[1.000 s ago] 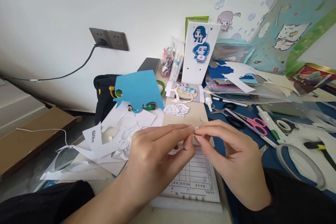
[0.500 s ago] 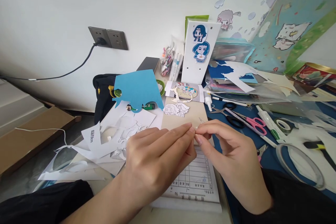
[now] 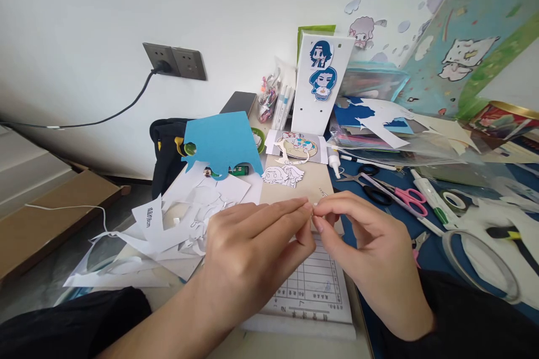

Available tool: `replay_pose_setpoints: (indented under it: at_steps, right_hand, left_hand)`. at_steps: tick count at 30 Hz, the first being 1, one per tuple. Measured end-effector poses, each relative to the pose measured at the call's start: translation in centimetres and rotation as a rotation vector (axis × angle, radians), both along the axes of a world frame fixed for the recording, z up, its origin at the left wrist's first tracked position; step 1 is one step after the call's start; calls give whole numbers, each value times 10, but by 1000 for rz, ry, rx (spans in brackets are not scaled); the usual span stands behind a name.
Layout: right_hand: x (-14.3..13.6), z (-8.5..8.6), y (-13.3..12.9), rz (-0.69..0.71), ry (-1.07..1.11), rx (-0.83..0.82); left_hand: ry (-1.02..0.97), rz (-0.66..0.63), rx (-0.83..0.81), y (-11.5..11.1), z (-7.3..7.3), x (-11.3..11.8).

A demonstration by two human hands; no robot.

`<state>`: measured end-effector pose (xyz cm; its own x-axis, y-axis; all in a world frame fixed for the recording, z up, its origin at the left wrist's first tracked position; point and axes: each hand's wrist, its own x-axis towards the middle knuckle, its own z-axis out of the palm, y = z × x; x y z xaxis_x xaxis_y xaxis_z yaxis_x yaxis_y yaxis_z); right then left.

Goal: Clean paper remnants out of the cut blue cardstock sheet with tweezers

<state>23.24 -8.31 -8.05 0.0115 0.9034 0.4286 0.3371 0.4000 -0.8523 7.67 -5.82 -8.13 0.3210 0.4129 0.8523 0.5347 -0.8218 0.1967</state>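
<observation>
My left hand (image 3: 256, 252) and my right hand (image 3: 366, 252) meet at the fingertips above a printed form booklet (image 3: 311, 291). Both are closed in a pinch, and a tiny pale bit shows between the fingertips; its kind is too small to make out. Just beyond the fingers, a small paper piece with dark lines (image 3: 323, 192) lies on the beige board (image 3: 295, 193). Farther back on that board are a line-drawn paper cutout (image 3: 283, 175) of figures and a coloured picture sheet (image 3: 298, 146).
Left of my hands lie white paper scraps (image 3: 181, 230) and a blue sheet (image 3: 223, 143). To the right are black scissors (image 3: 370, 185), pink scissors (image 3: 410, 197), a glue bottle (image 3: 333, 162) and a tape ring (image 3: 480, 266). A white stand (image 3: 314, 106) rises behind.
My left hand has shifted very slightly, its fingers still at the same spot against the right fingertips. The other things look unchanged.
</observation>
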Motion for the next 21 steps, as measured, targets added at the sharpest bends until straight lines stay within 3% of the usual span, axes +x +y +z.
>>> replay_pose_setpoints:
  at_steps: [7, 21]
  right_hand:
    - [1, 0, 1, 25, 48, -47]
    - [2, 1, 1, 29, 55, -37]
  left_hand:
    - [6, -8, 12, 1, 1, 0]
    - [-75, -66, -135, -1, 6, 1]
